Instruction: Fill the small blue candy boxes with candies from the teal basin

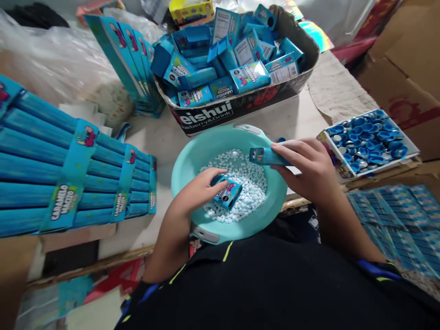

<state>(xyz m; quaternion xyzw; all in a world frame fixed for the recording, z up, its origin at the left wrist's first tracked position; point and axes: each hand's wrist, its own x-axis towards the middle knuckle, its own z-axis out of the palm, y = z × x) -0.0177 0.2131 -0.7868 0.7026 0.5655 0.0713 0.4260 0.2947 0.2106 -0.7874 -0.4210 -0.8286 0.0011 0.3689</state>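
Note:
A turquoise basin (185, 160) with grey handles stands in front of me, its bottom covered in small pale candies (252, 199). Inside it, my left hand (202, 188) is closed on a small blue candy box (229, 195), thumb on top, just over the candies. My right hand (302, 162) grips another blue box (266, 156) from its right end, held sideways above the basin's right rim. Part of that second box is hidden behind my fingers.
Behind the basin, a dark carton (240, 103) is heaped with blue boxes. Stacked blue display packs (68, 174) stand at left, more upright packs (127, 59) behind. At right are a tray of blue caps (371, 142) and wrapped blue packs (398, 224) lower down.

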